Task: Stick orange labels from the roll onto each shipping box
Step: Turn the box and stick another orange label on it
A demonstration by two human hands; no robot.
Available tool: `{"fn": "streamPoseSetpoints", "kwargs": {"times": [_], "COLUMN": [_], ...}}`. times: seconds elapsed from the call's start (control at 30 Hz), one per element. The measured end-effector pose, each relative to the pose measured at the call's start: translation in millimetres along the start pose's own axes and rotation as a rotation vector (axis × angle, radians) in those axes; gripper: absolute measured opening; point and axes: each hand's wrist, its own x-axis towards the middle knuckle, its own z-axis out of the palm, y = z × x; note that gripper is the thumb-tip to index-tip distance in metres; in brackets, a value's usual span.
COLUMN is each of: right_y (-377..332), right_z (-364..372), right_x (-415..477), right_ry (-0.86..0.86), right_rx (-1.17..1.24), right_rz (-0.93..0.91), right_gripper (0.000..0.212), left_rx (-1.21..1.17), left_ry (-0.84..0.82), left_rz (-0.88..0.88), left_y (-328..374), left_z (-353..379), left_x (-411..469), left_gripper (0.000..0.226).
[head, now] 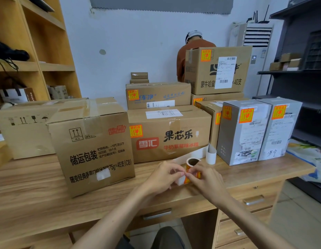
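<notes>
Roll (192, 165): standing upright near the desk (39, 194) front edge, right of centre.
Left hand (163, 175): fingertips pinching the roll's loose end.
Right hand (205, 180): pinching an orange label (188, 180) at the roll.
Nearest box (91, 146): brown carton, left of both hands.

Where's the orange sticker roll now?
Head view, just right of centre: the label roll is held between the left hand and right hand over the wooden desk, in front of the wide box.
</notes>
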Motion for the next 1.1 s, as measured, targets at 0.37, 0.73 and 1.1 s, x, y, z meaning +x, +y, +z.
{"fn": "streamPoseSetpoints", "kwargs": {"times": [0.37,0.73,1.1], "right_y": [6.5,15.5,23.0], "right_z": [1.8,-25.6,-54.3], "right_x": [-0.4,-12.0,-18.4], "right_ry": [0.028,0.010,0.147], "right_rx": [0.172,0.398,0.592], "right_rz": [0.086,0.248,0.305], "right_gripper": [0.006,0.017,0.021], "left_rx": [0.061,0.027,0.039], "left_ry": [0.081,0.140,0.167], "left_rz": [-0.025,-0.147,-0.182], "left_y": [-0.3,3.5,8.5], "left_z": [0.7,-2.0,-6.1], "left_x": [1.0,2.9,1.8], "left_gripper": [0.017,0.015,0.020]}}
